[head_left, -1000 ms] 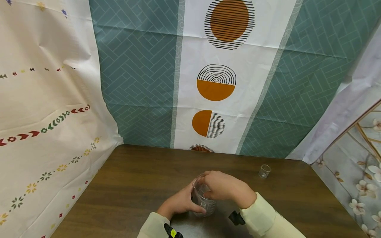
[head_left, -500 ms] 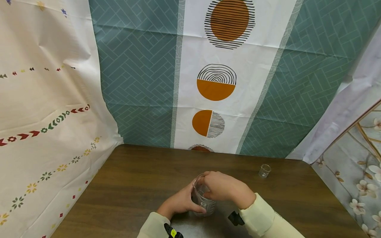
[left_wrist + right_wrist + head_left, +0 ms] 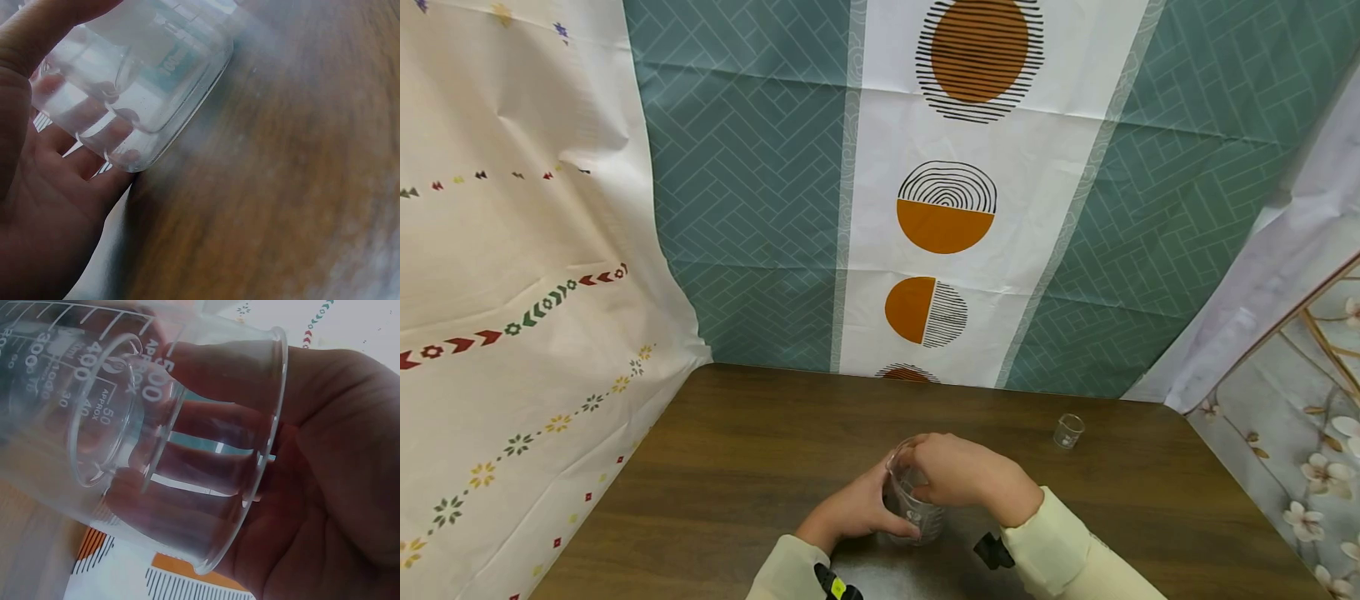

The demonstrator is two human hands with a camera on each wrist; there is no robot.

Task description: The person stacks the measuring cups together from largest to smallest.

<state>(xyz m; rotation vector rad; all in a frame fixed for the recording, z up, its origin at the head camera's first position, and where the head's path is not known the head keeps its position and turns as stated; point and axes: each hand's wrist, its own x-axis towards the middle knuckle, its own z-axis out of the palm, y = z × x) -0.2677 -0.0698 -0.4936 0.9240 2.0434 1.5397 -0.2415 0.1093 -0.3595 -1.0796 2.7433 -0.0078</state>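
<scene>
A large clear glass beaker (image 3: 928, 517) with white graduations stands near the table's front, held at its side by my left hand (image 3: 859, 504). Its thumb lies across the near wall and its fingers curl behind. My right hand (image 3: 958, 471) comes over the rim, fingers and thumb down inside. The right wrist view shows a smaller beaker (image 3: 103, 419), marked 50, nested in the large beaker (image 3: 275, 419). My right fingers (image 3: 200, 506) grip near its upper end. Another glass rim shows within it. The left wrist view shows the large beaker's rounded base (image 3: 187, 115) close over the wood.
A tiny glass beaker (image 3: 1067, 431) stands at the table's back right. The dark wooden table (image 3: 737, 467) ends at a patterned curtain (image 3: 752, 208) behind and a white printed cloth (image 3: 535, 400) on the left. Floral fabric (image 3: 1311, 475) hangs at the right.
Almost nothing differs; both hands keep their places on the beakers, and the head view has shifted very slightly.
</scene>
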